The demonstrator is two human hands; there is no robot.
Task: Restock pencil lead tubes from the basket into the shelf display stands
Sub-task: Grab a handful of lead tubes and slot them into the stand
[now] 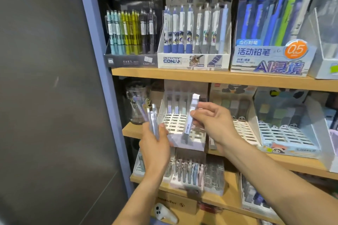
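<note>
lead tubes going into the slotted stand, middle shelf

right hand (214, 122) pinched one clear lead tube (190, 118) between thumb and fingers, tilted, its lower end just over the white slotted display stand (175, 124). left hand (155, 144) gripped a small bunch of spare tubes (152, 118), poking up past its fingertips, just left of the stand.

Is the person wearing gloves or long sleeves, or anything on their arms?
No. The left hand and the right hand are both bare, with no gloves. Both forearms are uncovered as far as the picture shows, so no sleeves are visible. No watch, bracelet or ring can be seen on either one.
</note>
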